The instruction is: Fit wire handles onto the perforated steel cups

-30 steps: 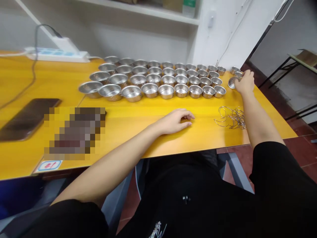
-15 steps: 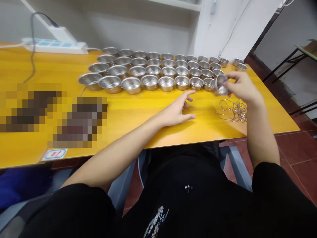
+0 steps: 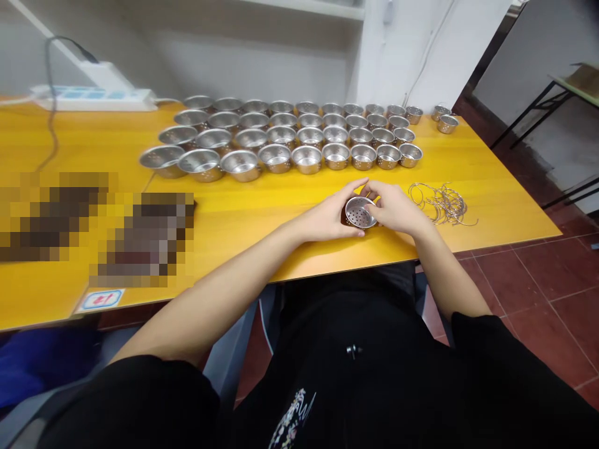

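Between both hands, above the yellow table near its front edge, is a small perforated metal cup (image 3: 359,215), its open top tilted toward me. My left hand (image 3: 334,212) curls round the cup's left side, thumb below and fingers behind. From the right, my right hand (image 3: 390,206) grips the rim, with the thumb reaching inside. Beyond the hands, similar metal cups (image 3: 306,160) stand upright in several close rows. To the right of my right hand lies a tangled heap of thin wire rings (image 3: 444,204).
Two more metal cups (image 3: 448,124) stand apart at the back right. A white power strip (image 3: 103,98) with a dark cable is at the back left. Two blurred-out dark objects (image 3: 145,240) lie on the left. The yellow table (image 3: 505,212) ends at the right above a tiled floor.
My right hand has brought the cup from the front row's right end down and left to my left hand. The left hand, open before, now closes round it.
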Motion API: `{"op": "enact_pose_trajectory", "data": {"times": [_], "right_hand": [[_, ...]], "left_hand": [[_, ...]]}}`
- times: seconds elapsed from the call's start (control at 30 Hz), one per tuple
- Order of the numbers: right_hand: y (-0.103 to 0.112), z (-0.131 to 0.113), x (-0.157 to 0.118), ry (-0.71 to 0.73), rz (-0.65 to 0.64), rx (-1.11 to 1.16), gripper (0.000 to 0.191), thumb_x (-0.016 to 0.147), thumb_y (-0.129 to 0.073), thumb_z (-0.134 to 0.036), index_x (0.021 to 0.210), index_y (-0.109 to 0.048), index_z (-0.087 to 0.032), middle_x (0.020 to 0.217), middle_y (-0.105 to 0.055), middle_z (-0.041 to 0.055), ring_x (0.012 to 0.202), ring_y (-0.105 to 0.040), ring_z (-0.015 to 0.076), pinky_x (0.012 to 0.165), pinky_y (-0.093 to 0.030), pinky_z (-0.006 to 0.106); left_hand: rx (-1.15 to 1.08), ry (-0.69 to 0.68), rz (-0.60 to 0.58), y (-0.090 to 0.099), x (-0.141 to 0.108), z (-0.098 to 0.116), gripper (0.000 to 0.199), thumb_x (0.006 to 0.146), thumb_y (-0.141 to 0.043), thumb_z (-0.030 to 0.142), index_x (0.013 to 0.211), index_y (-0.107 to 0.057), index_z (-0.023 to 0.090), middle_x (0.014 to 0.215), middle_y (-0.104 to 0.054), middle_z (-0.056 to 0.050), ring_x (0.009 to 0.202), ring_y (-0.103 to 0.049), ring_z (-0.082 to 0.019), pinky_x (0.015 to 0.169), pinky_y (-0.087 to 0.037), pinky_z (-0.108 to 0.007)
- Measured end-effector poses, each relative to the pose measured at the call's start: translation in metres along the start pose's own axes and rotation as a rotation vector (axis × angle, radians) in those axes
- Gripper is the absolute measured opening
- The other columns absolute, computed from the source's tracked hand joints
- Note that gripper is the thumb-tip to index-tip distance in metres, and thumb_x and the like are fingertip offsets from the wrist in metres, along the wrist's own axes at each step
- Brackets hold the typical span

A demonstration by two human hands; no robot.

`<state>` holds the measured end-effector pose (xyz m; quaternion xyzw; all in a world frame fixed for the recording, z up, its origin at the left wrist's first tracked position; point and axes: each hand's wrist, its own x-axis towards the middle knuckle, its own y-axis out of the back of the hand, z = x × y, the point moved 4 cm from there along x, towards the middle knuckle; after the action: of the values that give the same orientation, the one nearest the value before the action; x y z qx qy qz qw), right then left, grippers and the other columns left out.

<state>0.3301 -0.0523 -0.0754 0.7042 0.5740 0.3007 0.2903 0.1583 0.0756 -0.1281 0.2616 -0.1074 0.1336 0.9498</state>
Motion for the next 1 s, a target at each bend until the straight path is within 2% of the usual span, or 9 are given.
{"op": "enact_pose_trajectory", "data": {"times": [0.07,0.13,0.23,0.33,0.43,0.53,0.7,0.9,1.0], "right_hand": [[0.002,0.001,-0.001,0.009,-0.010,-0.003,0.029,0.107,-0.073,-0.012,0.133,-0.081,-0.022,0.121,-0.094,0.0127,0.114,-0.089,0.0371,0.104,-0.068,0.049],[0.015,0.004,-0.004,0.023,-0.005,0.013,0.030,0.111,-0.080,-0.025,0.141,-0.082,-0.022,0.124,-0.094,0.0140,0.113,-0.089,0.0380,0.109,-0.070,0.053],[0.055,0.022,-0.011,-0.033,0.134,-0.005,0.028,0.114,-0.082,-0.039,0.137,-0.088,-0.023,0.125,-0.095,0.0145,0.103,-0.088,0.0356,0.113,-0.072,0.058],[0.104,0.052,-0.023,-0.165,0.369,-0.153,0.011,0.105,-0.084,-0.029,0.115,-0.088,-0.024,0.115,-0.094,0.0134,0.101,-0.086,0.0351,0.116,-0.071,0.060],[0.131,0.083,-0.030,-0.313,0.439,-0.230,0.012,0.097,-0.089,-0.021,0.106,-0.082,-0.026,0.106,-0.091,0.0115,0.101,-0.086,0.0359,0.115,-0.071,0.059],[0.132,0.102,-0.027,-0.393,0.408,-0.229,0.025,0.092,-0.091,-0.015,0.104,-0.073,-0.028,0.101,-0.089,0.0095,0.102,-0.086,0.0366,0.112,-0.071,0.058],[0.107,0.113,-0.015,-0.434,0.266,-0.254,0.044,0.084,-0.089,-0.004,0.111,-0.065,-0.030,0.110,-0.091,0.0107,0.111,-0.087,0.0386,0.109,-0.071,0.054],[0.093,0.119,-0.011,-0.440,0.229,-0.399,0.049,0.087,-0.081,-0.005,0.129,-0.073,-0.028,0.116,-0.087,0.0169,0.120,-0.083,0.0471,0.115,-0.070,0.063],[0.089,0.119,-0.010,-0.462,0.170,-0.426,0.051,0.090,-0.080,-0.006,0.136,-0.072,-0.026,0.115,-0.086,0.0165,0.119,-0.082,0.0469,0.115,-0.069,0.062]], "left_hand": [[0.010,0.003,0.008,0.001,0.000,0.001,0.146,0.089,-0.109,0.060,0.206,-0.032,0.020,0.197,-0.061,-0.033,0.181,-0.066,-0.057,0.156,-0.048,-0.079],[0.029,0.026,0.003,0.001,0.000,0.002,0.144,0.090,-0.108,0.061,0.206,-0.033,0.020,0.195,-0.063,-0.032,0.178,-0.068,-0.057,0.155,-0.049,-0.078],[0.052,0.079,-0.001,0.002,-0.002,0.006,0.144,0.090,-0.108,0.061,0.207,-0.033,0.021,0.191,-0.067,-0.029,0.175,-0.070,-0.054,0.154,-0.049,-0.075],[0.067,0.122,-0.005,0.002,-0.003,0.011,0.142,0.090,-0.105,0.057,0.206,-0.033,0.020,0.186,-0.071,-0.028,0.171,-0.073,-0.052,0.153,-0.051,-0.073],[0.082,0.143,-0.007,0.003,-0.003,0.015,0.140,0.089,-0.105,0.057,0.205,-0.035,0.022,0.185,-0.071,-0.028,0.170,-0.074,-0.051,0.151,-0.053,-0.072],[0.104,0.128,-0.003,0.003,-0.002,0.016,0.138,0.089,-0.103,0.057,0.204,-0.036,0.021,0.187,-0.070,-0.028,0.171,-0.073,-0.052,0.152,-0.052,-0.072],[0.106,0.102,-0.001,0.002,-0.001,0.011,0.140,0.088,-0.105,0.059,0.204,-0.036,0.020,0.182,-0.075,-0.027,0.167,-0.075,-0.051,0.151,-0.053,-0.071],[0.122,0.088,-0.009,0.000,0.000,0.008,0.139,0.087,-0.105,0.056,0.205,-0.038,0.022,0.181,-0.076,-0.025,0.166,-0.075,-0.051,0.150,-0.053,-0.070],[0.122,0.087,-0.016,-0.001,0.001,0.011,0.139,0.088,-0.103,0.057,0.205,-0.037,0.022,0.184,-0.075,-0.025,0.168,-0.074,-0.051,0.150,-0.053,-0.069]]}}
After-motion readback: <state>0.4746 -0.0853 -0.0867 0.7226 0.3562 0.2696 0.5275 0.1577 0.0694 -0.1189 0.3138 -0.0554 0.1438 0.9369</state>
